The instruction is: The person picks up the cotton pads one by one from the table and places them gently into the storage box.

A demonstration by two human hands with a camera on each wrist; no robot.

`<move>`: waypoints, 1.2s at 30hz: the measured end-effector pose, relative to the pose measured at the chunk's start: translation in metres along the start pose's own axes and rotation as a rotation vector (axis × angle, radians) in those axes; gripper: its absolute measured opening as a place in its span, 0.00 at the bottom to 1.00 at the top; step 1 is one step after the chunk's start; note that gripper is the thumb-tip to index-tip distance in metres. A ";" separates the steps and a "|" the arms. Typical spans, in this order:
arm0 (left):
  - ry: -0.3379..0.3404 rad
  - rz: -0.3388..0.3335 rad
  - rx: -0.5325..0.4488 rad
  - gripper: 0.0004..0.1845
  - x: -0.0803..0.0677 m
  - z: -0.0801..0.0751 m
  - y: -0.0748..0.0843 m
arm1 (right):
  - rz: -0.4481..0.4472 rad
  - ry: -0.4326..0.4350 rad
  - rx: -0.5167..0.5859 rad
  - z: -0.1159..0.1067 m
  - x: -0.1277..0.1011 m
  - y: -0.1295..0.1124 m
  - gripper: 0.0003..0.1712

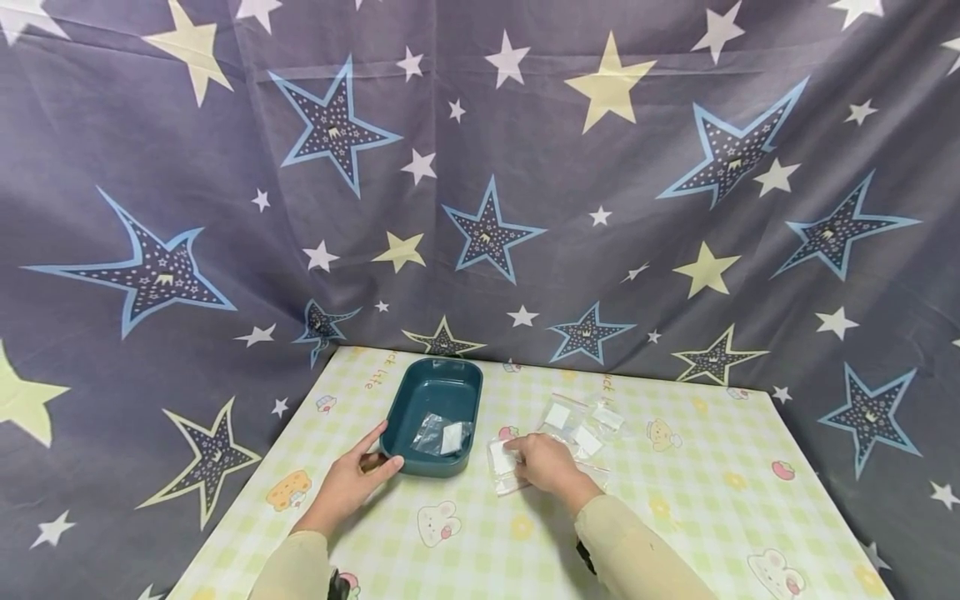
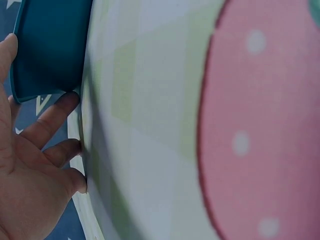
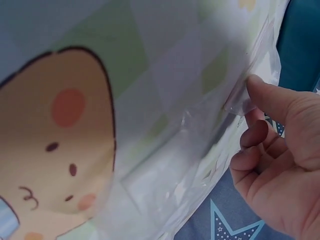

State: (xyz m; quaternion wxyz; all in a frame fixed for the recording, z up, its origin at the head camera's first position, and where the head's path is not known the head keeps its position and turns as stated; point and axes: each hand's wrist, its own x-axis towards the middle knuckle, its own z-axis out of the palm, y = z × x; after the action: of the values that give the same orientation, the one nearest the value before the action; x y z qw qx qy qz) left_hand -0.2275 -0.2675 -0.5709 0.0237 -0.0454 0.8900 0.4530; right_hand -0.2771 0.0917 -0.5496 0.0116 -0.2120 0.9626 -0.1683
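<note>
The person stands at the counter [image 1: 675, 500], which wears a pale checked cloth with cartoon animals, and both hands work low on it, a little apart from each other with the tray between them.

The left hand [image 1: 352, 479] rests against the near left corner of the teal tray [image 1: 435, 392]. The thumb lies along the rim and the fingers touch the outer wall; in the left wrist view the fingers [image 2: 47, 122] are spread and nearly straight, pressing beside the tray's base, not curled around it. I think the hand is placed so to keep the tray from sliding on the smooth cloth. One small clear bag [image 1: 444, 435] with a white square inside lies already in the tray, at its near end.

The right hand [image 1: 546, 462] is just to the right of the tray and pinches another bag [image 1: 501, 460] that lies flat on the counter. In the right wrist view the thumb tip and the bent fingers [image 3: 260, 135] close on the bag's thin edge, so this hand is clamped on it, probably because such thin film is hard to lift any other way.

This bag is transparent, soft and wrinkled, glossy where light catches it, with a white flat piece inside. Behind the hand, a few more bags [image 1: 581, 421] of the same kind lie loose together. A dark curtain with stars hangs behind the counter
</note>
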 end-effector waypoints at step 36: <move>0.005 0.017 -0.013 0.48 0.002 0.000 -0.007 | 0.051 0.123 0.115 -0.055 0.002 0.017 0.23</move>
State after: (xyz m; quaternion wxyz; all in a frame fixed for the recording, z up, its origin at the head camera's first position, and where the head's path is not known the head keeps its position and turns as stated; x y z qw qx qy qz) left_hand -0.2288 -0.2717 -0.5771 0.0175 -0.0392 0.8874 0.4589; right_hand -0.2915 0.1230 -0.5032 -0.0312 -0.1754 0.9554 -0.2354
